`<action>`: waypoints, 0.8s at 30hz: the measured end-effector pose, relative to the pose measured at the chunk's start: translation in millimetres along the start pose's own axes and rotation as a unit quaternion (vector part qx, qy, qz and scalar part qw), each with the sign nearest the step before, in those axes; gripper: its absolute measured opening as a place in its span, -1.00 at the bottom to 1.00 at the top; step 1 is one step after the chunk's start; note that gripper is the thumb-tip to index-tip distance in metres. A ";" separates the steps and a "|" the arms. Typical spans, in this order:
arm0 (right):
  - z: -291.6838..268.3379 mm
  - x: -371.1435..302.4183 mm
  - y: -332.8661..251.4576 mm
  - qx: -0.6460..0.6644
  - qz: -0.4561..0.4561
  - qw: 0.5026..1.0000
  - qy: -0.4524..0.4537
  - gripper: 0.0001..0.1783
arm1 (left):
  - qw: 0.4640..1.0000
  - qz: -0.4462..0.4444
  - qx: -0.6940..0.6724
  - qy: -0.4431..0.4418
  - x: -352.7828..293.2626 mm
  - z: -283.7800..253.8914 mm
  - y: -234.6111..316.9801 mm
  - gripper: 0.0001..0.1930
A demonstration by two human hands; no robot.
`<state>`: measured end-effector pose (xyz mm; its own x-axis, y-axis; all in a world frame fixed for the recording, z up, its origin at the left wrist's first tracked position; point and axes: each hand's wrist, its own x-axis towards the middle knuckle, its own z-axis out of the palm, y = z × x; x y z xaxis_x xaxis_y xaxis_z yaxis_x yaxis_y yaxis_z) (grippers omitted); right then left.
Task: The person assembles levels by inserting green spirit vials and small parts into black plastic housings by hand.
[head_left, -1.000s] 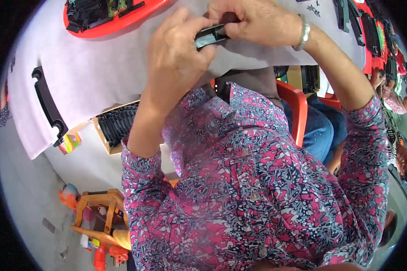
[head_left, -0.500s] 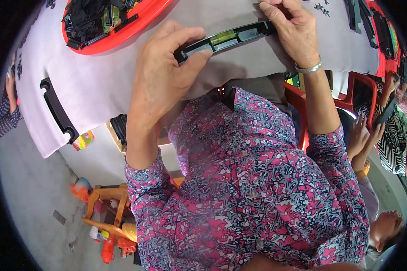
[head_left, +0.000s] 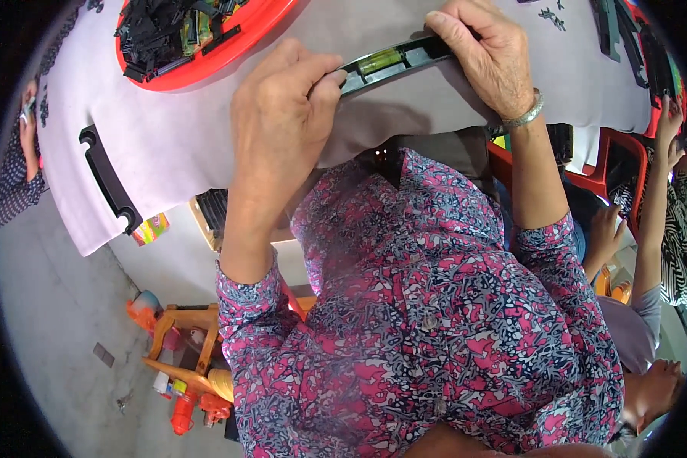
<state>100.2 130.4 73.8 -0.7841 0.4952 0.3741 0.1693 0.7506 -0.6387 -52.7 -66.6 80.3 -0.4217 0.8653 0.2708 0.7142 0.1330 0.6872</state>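
Observation:
Between my hands, over the near edge of the cloth-covered table, is a long narrow black spirit level [head_left: 397, 64] with a yellow-green vial set in its slot. My left hand [head_left: 282, 103] grips its left end, thumb and fingers closed around it and hiding that end. The thumb and fingers of my right hand [head_left: 487, 55] pinch the other end, which they cover. Another long black plastic piece [head_left: 107, 179], with a hooked notch at each end, lies on the table to the left.
A red tray [head_left: 263, 32] heaped with black plastic parts [head_left: 164, 34] stands at the far left. Small black bits [head_left: 552, 18] and long black strips [head_left: 609, 30] lie at the far right. Co-workers sit at both sides, near a red chair [head_left: 609, 156]. A wooden stool [head_left: 177, 314] stands below left.
My left hand has turned and closed further over the level's left end, its thumb drawn back from the slot. The right hand still pinches the other end. A co-worker's arm at right has risen.

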 end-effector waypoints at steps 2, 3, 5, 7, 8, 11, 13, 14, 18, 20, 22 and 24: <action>-0.3 0.9 -2.1 0.009 -0.009 1.000 0.000 -0.71 | 1.000 0.007 0.009 0.021 0.9 -3.4 4.1 -0.86; -0.9 1.6 -2.0 0.019 -0.016 1.000 -0.005 -0.70 | 0.999 0.010 0.017 0.040 2.2 -3.7 5.4 -0.87; -6.6 5.4 -4.2 0.011 -0.045 0.999 -0.028 -0.72 | 0.996 0.038 0.048 0.064 6.8 -1.2 5.7 -0.87; -4.6 6.3 8.7 -0.024 -0.156 0.987 -0.040 -0.70 | 0.990 0.067 0.084 0.091 12.1 0.1 3.9 -0.87; -5.0 4.5 11.8 -0.023 -0.159 0.986 -0.034 -0.70 | 0.985 0.101 0.093 0.107 15.0 1.6 2.3 -0.84; -4.3 1.2 16.9 0.039 -0.066 0.993 -0.086 -0.73 | 0.988 0.111 0.070 0.086 17.3 8.1 -7.3 -0.81; -0.5 -2.2 27.0 0.049 -0.055 0.994 -0.080 -0.76 | 0.995 0.084 0.040 0.047 21.5 10.9 -6.5 -0.81; -1.0 -4.1 30.3 0.051 -0.053 0.994 -0.076 -0.76 | 0.997 0.063 0.047 0.009 25.8 10.4 -4.8 -0.81; 5.5 -13.9 40.9 0.060 -0.019 0.996 -0.066 -0.77 | 0.988 0.098 0.091 -0.071 41.4 16.6 -3.8 -0.79; 7.3 -16.2 44.4 0.069 -0.010 0.996 -0.060 -0.77 | 0.982 0.107 0.101 -0.119 50.3 19.5 -3.9 -0.77; 7.9 -15.2 44.1 0.062 -0.033 0.996 -0.058 -0.81 | 0.974 0.116 0.108 -0.164 58.3 25.2 -8.6 -0.74; 4.6 -13.0 36.3 0.105 -0.005 0.993 -0.055 -0.79 | 0.966 0.150 0.104 -0.182 65.1 28.6 -13.1 -0.70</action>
<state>113.8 149.2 42.6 -0.8471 0.4292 0.3135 0.0422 0.6424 -0.7652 -73.5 1.9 69.7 0.0196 0.9876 0.1555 0.8864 -0.0891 0.4542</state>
